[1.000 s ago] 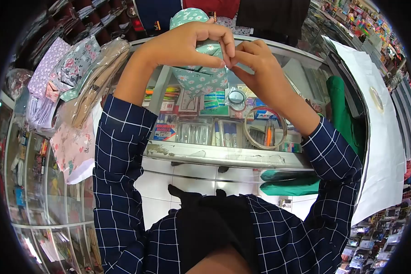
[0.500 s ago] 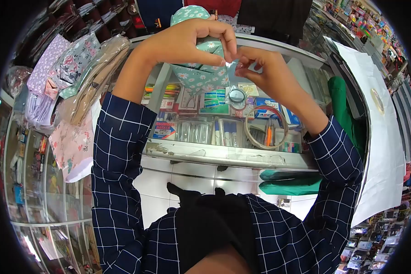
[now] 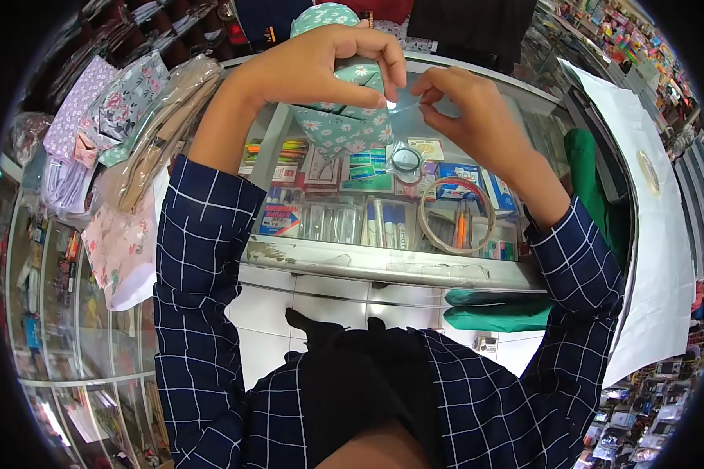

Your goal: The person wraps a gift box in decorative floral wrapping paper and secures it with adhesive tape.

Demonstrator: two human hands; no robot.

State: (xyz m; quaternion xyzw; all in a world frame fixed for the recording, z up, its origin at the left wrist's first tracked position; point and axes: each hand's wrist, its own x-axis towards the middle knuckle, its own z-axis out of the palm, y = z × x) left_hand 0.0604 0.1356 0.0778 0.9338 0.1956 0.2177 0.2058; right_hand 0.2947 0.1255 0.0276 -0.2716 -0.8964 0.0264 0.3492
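Observation:
A parcel in green daisy-patterned paper [image 3: 343,129] stands at the far part of the glass counter, folds on its near face. My left hand [image 3: 321,66] is curled round it, thumb across the front and fingers bent over its right side. The hand hides the parcel's middle. Right of it, my right hand [image 3: 477,109] is raised over the glass with thumb and fingers bent together. Anything between those fingertips is too small to make out. A roll of tape [image 3: 422,223] lies on the glass nearer to me, and a smaller roll [image 3: 406,160] sits farther back.
Pens, markers and boxes show under the glass counter [image 3: 352,262]. Floral-printed paper and plastic-wrapped packs [image 3: 164,133] are piled on the left. On the right are a green roll [image 3: 583,172] and large white sheets [image 3: 649,258]. Dark folded cloth [image 3: 469,31] lies at the back.
My right hand has moved slightly right and up, away from my left hand, opening a gap between them. My left hand stays at the parcel, almost unmoved.

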